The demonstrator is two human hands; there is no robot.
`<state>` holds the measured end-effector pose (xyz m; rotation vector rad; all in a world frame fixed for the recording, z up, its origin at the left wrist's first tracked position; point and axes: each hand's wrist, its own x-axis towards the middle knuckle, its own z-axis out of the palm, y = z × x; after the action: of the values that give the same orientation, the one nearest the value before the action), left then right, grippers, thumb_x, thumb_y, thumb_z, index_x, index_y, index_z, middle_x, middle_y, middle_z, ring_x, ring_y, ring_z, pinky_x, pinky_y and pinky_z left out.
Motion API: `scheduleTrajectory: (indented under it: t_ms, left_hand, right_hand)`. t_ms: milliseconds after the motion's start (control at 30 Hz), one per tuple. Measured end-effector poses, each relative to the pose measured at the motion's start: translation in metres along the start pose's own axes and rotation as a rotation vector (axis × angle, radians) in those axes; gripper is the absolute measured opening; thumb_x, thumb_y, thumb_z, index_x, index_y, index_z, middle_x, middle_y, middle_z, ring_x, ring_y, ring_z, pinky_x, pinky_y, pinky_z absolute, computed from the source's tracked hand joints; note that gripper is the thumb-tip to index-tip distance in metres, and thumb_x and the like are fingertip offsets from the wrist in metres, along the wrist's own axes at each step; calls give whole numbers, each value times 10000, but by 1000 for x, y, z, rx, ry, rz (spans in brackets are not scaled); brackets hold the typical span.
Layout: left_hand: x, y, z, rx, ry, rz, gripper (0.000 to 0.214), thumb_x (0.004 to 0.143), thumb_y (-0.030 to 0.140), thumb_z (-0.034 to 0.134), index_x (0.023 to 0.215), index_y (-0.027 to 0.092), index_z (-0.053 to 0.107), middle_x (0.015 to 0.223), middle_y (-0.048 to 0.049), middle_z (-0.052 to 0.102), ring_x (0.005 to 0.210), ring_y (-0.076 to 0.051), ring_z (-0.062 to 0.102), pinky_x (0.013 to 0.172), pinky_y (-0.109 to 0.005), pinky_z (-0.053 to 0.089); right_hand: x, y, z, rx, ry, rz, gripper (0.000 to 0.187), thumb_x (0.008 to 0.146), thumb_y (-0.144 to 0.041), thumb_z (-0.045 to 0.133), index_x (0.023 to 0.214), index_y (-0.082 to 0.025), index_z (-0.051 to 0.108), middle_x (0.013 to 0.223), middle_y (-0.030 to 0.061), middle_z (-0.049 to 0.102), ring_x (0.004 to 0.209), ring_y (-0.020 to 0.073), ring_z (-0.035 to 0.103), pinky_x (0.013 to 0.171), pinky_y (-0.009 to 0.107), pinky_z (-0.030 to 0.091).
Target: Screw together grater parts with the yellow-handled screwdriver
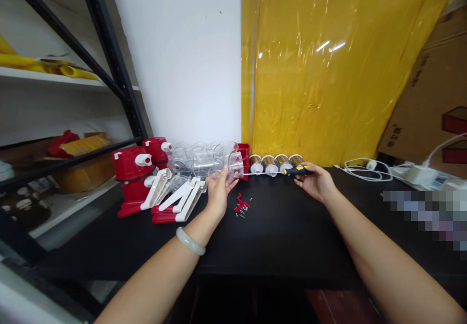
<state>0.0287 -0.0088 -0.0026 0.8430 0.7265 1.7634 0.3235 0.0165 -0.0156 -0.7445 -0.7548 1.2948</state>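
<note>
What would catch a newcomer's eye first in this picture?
Probably the big yellow sheet, filling much of the upper right. Below it, above the black table, the right hand holds a screwdriver pointed at a clear plastic part in the left hand. Red containers stand toward the table's left.

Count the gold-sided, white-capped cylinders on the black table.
4, in one row before the yellow plastic curtain: leftmost cylinder, second cylinder, third cylinder, and rightmost cylinder, nearest the right hand. More may be hidden.
</note>
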Motion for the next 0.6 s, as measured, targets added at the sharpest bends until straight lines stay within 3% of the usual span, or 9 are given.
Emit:
scheduleTrajectory:
  t_ms: [133, 200, 233, 300, 400, 500, 600]
  left_hand:
    - [2, 0, -1, -2, -6, 2, 470, 721, 448, 798, 960, 198, 479, 905, -24, 699, 765, -165, 720, 749, -342, 588]
    - [2, -1, -2, -3, -2, 2, 478, 716, 454, 800, 960, 196, 480, 910, -22, 697, 771, -163, 720, 752, -341, 586]
    - [2, -1, -2, -3, -2, 1, 481, 714, 456, 801, 959, 196, 480, 911, -21, 694, 773, -163, 720, 752, -340, 585]
    - [2, -1, -2, 1, -6, -1, 483, 715, 459, 800, 961, 195, 479, 905, -18, 689, 773, -163, 720, 749, -338, 583]
    - [2, -2, -2, 5, -2, 2, 491, 723, 450, 798, 975, 205, 455, 903, -12, 686, 772, -168, 724, 745, -340, 583]
    - [2, -2, -2, 2, 6, 6, 490, 734, 436, 793, 979, 214, 432, 920, -14, 691, 782, -172, 729, 748, -339, 584]
    - [2, -2, -2, -1, 0, 6, 472, 736, 441, 788, 963, 210, 445, 910, -13, 690, 781, -169, 729, 758, -337, 582]
  right_hand:
    - [6, 8, -1, -173, 50, 11, 373, 791, -591, 608, 730, -236, 513, 486, -37, 498, 396, 118, 448, 466, 285, 459]
    - [8, 11, -1, -277, 69, -34, 375, 783, -563, 655, 697, -234, 497, 402, -71, 374, 349, 93, 344, 442, 263, 422]
    - [8, 12, -1, -280, 74, -52, 322, 767, -486, 691, 698, -232, 505, 402, -77, 367, 354, 88, 340, 446, 255, 422]
    - [6, 9, -2, -185, 66, -55, 185, 700, -305, 710, 740, -232, 545, 488, -56, 492, 417, 99, 445, 489, 256, 462]
    - [1, 2, -1, 6, 10, 10, 224, 603, -195, 659, 810, -244, 586, 706, -18, 649, 606, 147, 618, 608, 310, 540]
    - [-1, 1, 0, 16, -11, 71, 169, 700, -364, 632, 805, -239, 589, 702, 13, 654, 627, 180, 639, 601, 336, 538]
    - [2, 8, 2, -151, 76, 51, 317, 802, -546, 579, 736, -238, 550, 488, -12, 521, 417, 134, 475, 466, 286, 452]
